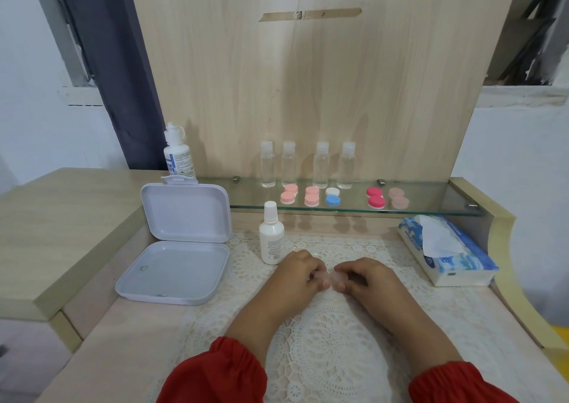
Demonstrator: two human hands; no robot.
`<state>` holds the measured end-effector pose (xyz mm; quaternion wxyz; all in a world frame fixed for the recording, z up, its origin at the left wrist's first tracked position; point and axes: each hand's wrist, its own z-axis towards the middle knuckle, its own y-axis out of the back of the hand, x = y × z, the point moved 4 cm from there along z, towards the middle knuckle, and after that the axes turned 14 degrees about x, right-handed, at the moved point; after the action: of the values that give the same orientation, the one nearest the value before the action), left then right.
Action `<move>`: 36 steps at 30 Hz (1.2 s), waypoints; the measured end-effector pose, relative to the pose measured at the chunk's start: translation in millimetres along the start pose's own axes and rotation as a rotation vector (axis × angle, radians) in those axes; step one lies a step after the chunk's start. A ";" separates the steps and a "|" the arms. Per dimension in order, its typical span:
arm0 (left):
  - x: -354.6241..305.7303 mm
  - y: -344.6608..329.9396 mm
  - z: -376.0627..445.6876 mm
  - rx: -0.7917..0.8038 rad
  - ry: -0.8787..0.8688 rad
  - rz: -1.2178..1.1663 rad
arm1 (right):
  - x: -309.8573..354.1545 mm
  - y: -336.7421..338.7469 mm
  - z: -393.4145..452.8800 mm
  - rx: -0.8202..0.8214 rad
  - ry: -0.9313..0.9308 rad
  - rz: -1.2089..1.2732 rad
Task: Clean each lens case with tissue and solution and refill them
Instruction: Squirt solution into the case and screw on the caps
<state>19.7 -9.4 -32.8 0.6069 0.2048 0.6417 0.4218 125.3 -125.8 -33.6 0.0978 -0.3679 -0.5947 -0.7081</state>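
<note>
A pale, translucent pink lens case lies low over the lace mat, held between both hands. My left hand grips its left end with curled fingers, and my right hand grips its right end. A small white solution bottle with its cap on stands just left of my left hand. A blue tissue pack with a tissue sticking out lies to the right. Several more lens cases, pink, white and blue, red and beige, sit on the glass shelf.
An open white plastic box stands at the left with its lid up. A larger white bottle stands behind it. Several clear capped bottles line the back of the shelf. A wooden panel rises behind.
</note>
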 end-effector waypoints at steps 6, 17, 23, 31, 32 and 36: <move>-0.8 -1.1 0.6 0.023 -0.037 0.021 | 0.0 0.5 0.3 0.007 0.000 -0.004; -0.6 -0.3 1.4 -0.032 0.045 0.044 | 1.5 1.7 0.0 0.016 0.016 -0.030; -1.9 -1.0 1.9 0.022 -0.024 0.055 | 0.7 0.0 0.4 0.011 0.013 -0.006; -1.1 1.7 -0.7 -0.058 0.063 0.017 | -0.8 0.1 1.3 0.013 0.006 -0.019; -1.9 1.4 -0.5 -0.050 0.062 0.031 | -0.8 0.1 1.2 0.008 0.010 -0.020; -2.7 -0.9 1.9 0.024 0.009 0.067 | 0.4 -0.1 0.4 0.005 0.019 -0.021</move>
<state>22.2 -11.4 -31.7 0.5871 0.2317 0.6420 0.4353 125.1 -125.3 -33.5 0.0970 -0.3549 -0.5992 -0.7111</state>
